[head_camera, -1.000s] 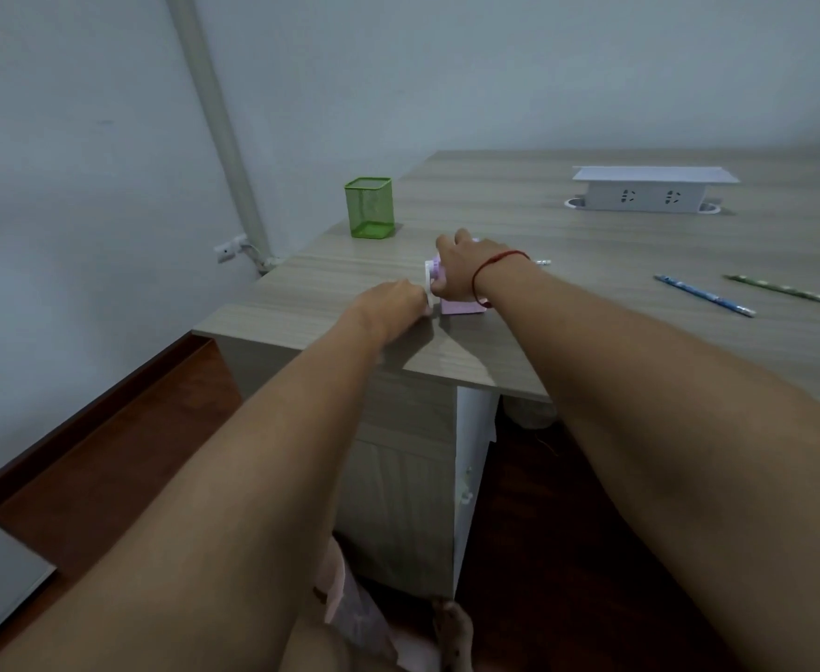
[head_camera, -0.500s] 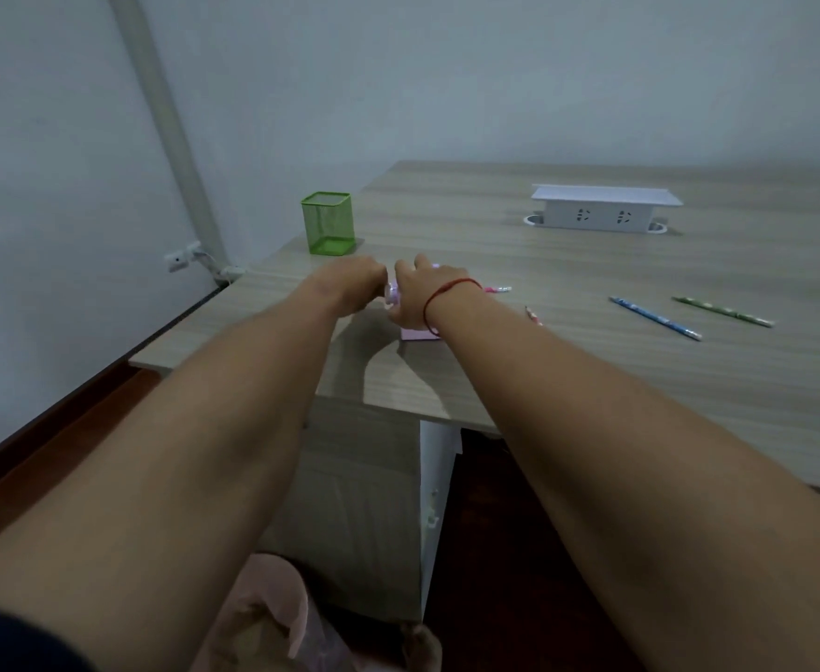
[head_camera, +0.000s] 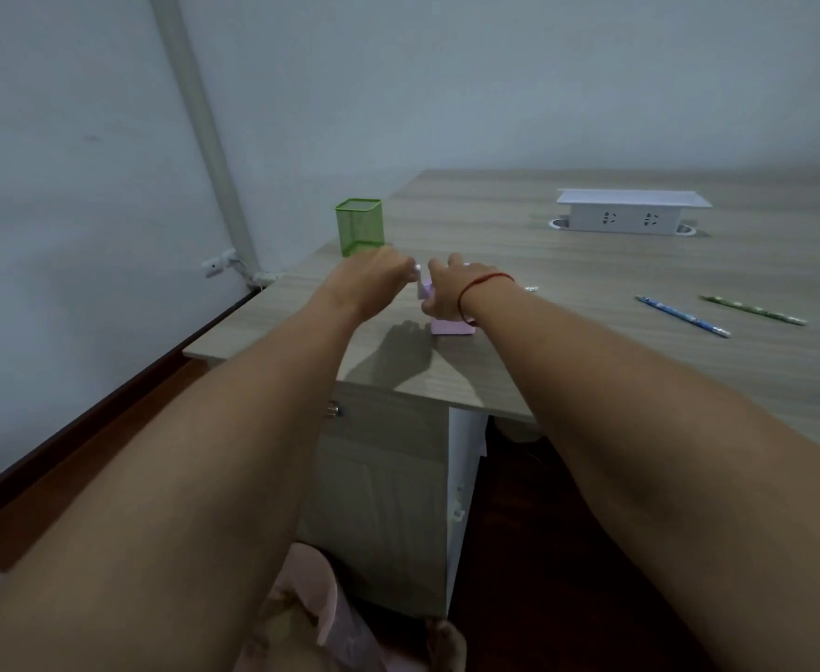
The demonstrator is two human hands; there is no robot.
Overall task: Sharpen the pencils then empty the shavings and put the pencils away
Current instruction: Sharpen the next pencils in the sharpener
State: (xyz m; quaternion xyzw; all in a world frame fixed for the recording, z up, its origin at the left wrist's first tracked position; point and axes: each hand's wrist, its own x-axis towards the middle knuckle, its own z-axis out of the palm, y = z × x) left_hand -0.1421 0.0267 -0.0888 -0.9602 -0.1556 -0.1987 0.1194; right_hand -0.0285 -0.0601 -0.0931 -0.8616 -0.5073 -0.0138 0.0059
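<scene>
Pencils are being sharpened now: the right hand clamps the pink sharpener near the desk's front edge, the left hand pinches its crank, and next comes the blue pencil at three o'clock.

Pink sharpener upright; blue pencil, green pencil flat.

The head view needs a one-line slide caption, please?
Both hands, left hand and right hand, work a pink sharpener beside a green holder.
</scene>
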